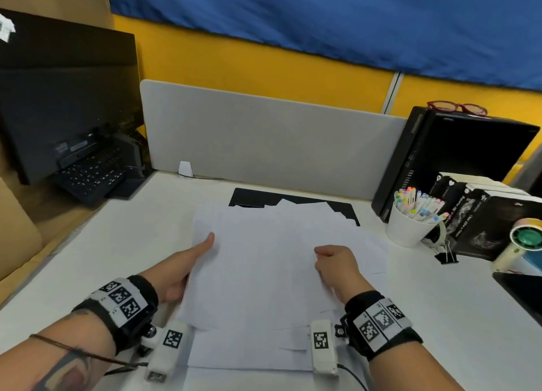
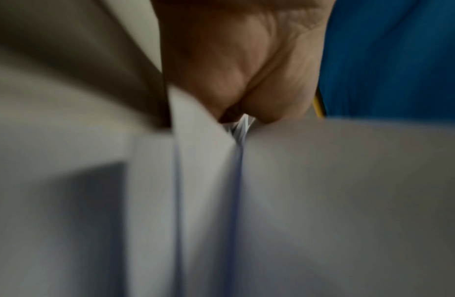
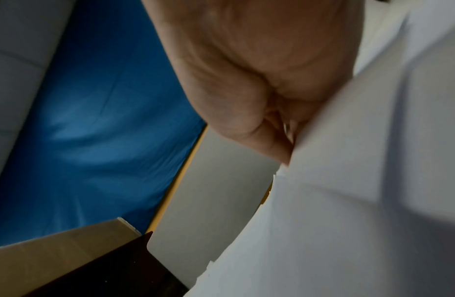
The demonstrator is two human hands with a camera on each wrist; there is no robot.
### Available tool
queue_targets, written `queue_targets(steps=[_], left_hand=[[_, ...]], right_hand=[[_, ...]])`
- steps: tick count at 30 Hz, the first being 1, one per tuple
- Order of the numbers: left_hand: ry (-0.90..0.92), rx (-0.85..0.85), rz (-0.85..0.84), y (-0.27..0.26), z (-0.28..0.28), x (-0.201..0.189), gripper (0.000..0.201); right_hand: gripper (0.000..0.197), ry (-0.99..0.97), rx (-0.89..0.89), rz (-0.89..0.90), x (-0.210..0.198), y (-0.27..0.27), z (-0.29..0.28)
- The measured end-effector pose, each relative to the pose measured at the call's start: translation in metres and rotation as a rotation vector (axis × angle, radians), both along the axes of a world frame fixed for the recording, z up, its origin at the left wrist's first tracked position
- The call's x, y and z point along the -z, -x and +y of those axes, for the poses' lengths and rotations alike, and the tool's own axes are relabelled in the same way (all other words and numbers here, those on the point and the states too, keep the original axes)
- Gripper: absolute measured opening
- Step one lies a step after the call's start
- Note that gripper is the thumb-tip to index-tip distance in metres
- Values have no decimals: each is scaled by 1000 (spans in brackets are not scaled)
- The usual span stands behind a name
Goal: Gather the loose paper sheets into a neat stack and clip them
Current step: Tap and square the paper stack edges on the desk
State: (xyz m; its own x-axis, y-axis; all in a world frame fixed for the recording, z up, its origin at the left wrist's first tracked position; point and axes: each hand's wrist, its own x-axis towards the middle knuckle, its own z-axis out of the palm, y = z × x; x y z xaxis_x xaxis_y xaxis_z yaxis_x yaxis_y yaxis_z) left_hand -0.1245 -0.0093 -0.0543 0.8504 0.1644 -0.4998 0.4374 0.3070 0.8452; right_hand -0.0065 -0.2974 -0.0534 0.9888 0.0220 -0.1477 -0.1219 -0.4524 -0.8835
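On the white desk (image 1: 123, 244), mid-frame: left hand (image 1: 184, 269) pinching the loose paper sheets (image 1: 264, 273) by their left edge, thumb on top; right hand (image 1: 337, 269) curled round the right edge; binder clip (image 1: 446, 256) off right, untouched.

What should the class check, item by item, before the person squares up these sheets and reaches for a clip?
1. Left hand grips the paper sheets: ok.
2. Right hand grips the sheets: ok.
3. Sheet edges aligned: not ok, corners fan out at the far and near ends.
4. All sheets inside the grip: cannot tell.
5. Binder clip free, beside the white cup: ok.
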Motion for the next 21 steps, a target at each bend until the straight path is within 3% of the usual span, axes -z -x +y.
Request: queue_targets(steps=[3,8,12,18,21], left_hand=[[62,-57,24,-2,7,2,61],[-77,-106,105,-5,3,5,64],[-83,-115,86,-7,-1,6,64],[-61,-59,40,-4,-1,8,39],[-118,20,17,-3,-2,8,43]], right_hand=[[34,29,33,-7,2,0,-2],[32,134,-50,52,-1,0,-6],[13,172,24,-26,-4,-6,-15],[12,2,183,-104,-8,-15,-34],[11,-90,71,-12,-14,-6,-32]])
